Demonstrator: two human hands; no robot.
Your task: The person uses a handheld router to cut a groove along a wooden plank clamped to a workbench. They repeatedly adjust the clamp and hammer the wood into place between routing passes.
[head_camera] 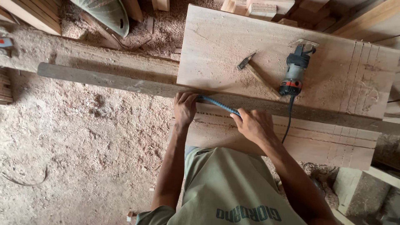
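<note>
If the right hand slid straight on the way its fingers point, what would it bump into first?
The right hand points leftward along the blue bar, so it would probably meet the left hand gripping the bar's other end, beside the long beam.

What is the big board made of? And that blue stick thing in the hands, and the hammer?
The big board looks like raw, unfinished wood: pale, grainy, dusted with sawdust. The blue stick, held between the left hand and right hand, is ridged like a twisted metal bar or cord; I cannot tell which. The hammer seems to have a dark metal head and a wooden handle.
</note>
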